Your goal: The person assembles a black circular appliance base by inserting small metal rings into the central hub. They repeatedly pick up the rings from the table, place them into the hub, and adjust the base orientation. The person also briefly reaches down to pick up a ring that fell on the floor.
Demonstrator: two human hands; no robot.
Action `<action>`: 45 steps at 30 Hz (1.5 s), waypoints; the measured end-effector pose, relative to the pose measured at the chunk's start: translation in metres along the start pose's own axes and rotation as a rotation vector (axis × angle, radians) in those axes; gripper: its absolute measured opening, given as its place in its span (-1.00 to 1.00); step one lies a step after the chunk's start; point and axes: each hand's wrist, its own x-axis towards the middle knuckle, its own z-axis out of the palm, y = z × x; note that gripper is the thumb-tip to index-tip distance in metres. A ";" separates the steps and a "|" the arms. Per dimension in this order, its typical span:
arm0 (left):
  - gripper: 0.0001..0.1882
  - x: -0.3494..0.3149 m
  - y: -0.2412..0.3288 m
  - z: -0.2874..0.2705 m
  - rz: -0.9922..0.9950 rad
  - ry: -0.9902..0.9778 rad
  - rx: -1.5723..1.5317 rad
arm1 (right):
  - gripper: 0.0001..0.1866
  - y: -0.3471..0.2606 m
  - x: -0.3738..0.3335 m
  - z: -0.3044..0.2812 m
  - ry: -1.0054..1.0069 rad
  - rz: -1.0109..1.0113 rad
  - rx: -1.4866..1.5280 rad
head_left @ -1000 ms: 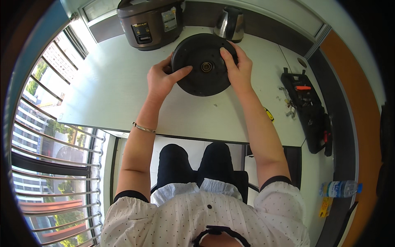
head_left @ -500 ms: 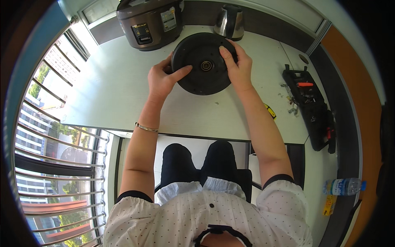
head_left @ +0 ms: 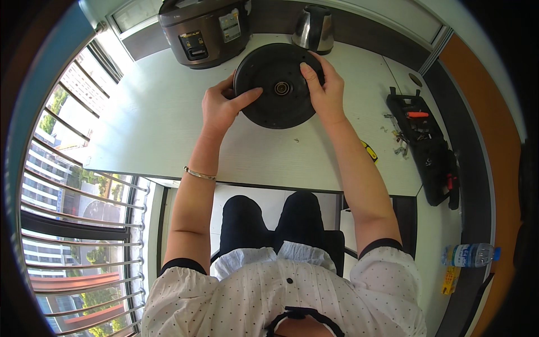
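Note:
Both hands grip a black round disc [head_left: 278, 115] with a small ringed metal fitting [head_left: 282, 88] at its centre. Its face is turned up toward me, and a few small holes show in it. My left hand [head_left: 224, 106] holds the left edge, thumb across the face and fingers mostly hidden behind. On the right rim, my right hand [head_left: 325, 87] presses its thumb on the face, with its fingers around the edge. Behind the disc stand a brown-grey electric cooker [head_left: 208, 39] and a steel kettle [head_left: 313, 31].
On the right of the white table [head_left: 163, 129] lies an open black tool case [head_left: 415, 132] with small loose metal parts beside it. A yellow-and-black tool [head_left: 369, 150] lies by my right forearm. A water bottle [head_left: 469, 255] is at far right. Barred windows [head_left: 84, 196] line the left.

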 end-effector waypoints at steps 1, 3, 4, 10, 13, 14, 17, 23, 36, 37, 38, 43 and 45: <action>-0.60 0.000 0.000 0.001 0.003 0.005 -0.001 | -0.53 0.000 0.000 0.000 0.002 -0.005 -0.007; -0.60 0.000 -0.001 0.001 0.008 0.015 0.000 | -0.55 0.000 0.001 0.000 0.007 -0.020 -0.011; -0.60 0.000 -0.001 0.001 0.010 0.019 -0.001 | -0.56 0.000 0.001 0.000 0.010 -0.028 -0.013; -0.61 0.000 -0.002 0.001 0.025 0.022 -0.016 | -0.59 -0.003 0.001 0.001 0.024 -0.021 0.002; -0.59 0.000 -0.002 -0.002 0.030 0.015 -0.008 | -0.58 -0.005 0.001 0.003 0.017 -0.004 0.004; -0.59 0.000 -0.003 -0.002 0.031 0.012 -0.005 | -0.58 -0.004 0.001 0.002 0.018 0.005 0.010; -0.57 -0.001 -0.001 -0.002 0.009 -0.002 0.018 | -0.57 -0.003 0.001 0.001 0.017 0.026 0.018; -0.24 0.001 -0.001 -0.002 -0.031 -0.015 0.049 | -0.56 -0.001 0.002 0.000 0.020 0.018 0.020; -0.52 -0.002 0.003 0.003 0.008 0.003 -0.026 | -0.52 -0.004 0.002 -0.005 -0.008 0.133 0.101; -0.44 -0.002 0.004 0.003 -0.009 -0.006 -0.019 | -0.51 -0.004 0.002 -0.005 -0.012 0.145 0.118; -0.36 -0.002 0.003 0.002 -0.029 -0.014 -0.012 | -0.51 -0.005 0.002 -0.005 -0.020 0.154 0.133; -0.62 -0.003 0.004 0.003 0.027 0.007 -0.010 | -0.48 -0.009 0.001 -0.006 -0.041 0.173 0.185; -0.57 -0.003 0.005 0.002 -0.003 -0.003 0.005 | -0.48 -0.010 0.001 -0.005 -0.039 0.167 0.173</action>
